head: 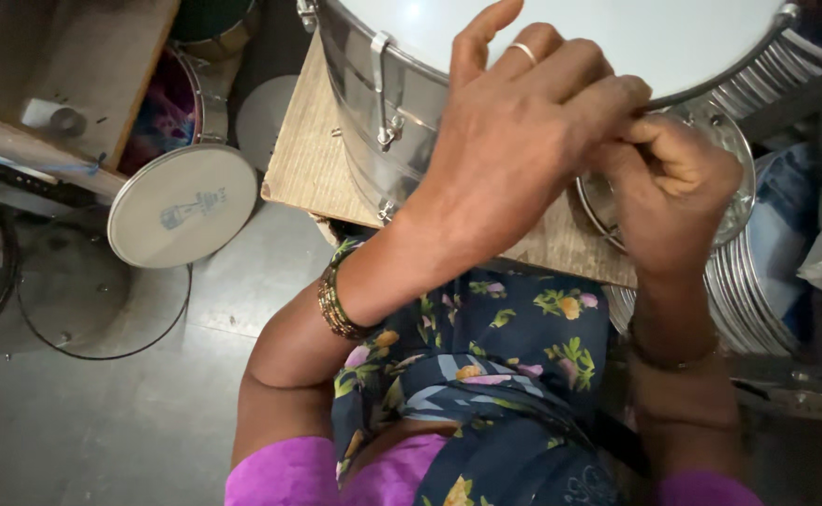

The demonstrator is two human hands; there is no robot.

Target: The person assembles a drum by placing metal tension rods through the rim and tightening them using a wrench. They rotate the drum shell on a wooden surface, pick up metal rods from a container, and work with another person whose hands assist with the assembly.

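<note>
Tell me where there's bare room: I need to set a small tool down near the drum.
Free: the wooden board left of the steel drum, and the grey floor below the small drum. Crowded: both hands, left hand and right hand, meet at the drum's rim, with stacked metal hoops alongside.

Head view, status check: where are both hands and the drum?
Left hand and right hand meet at the rim of the shiny metal drum with white skin. What they pinch is hidden. Drum sits on a wooden board. Stacked metal hoops lie beside it.
</note>
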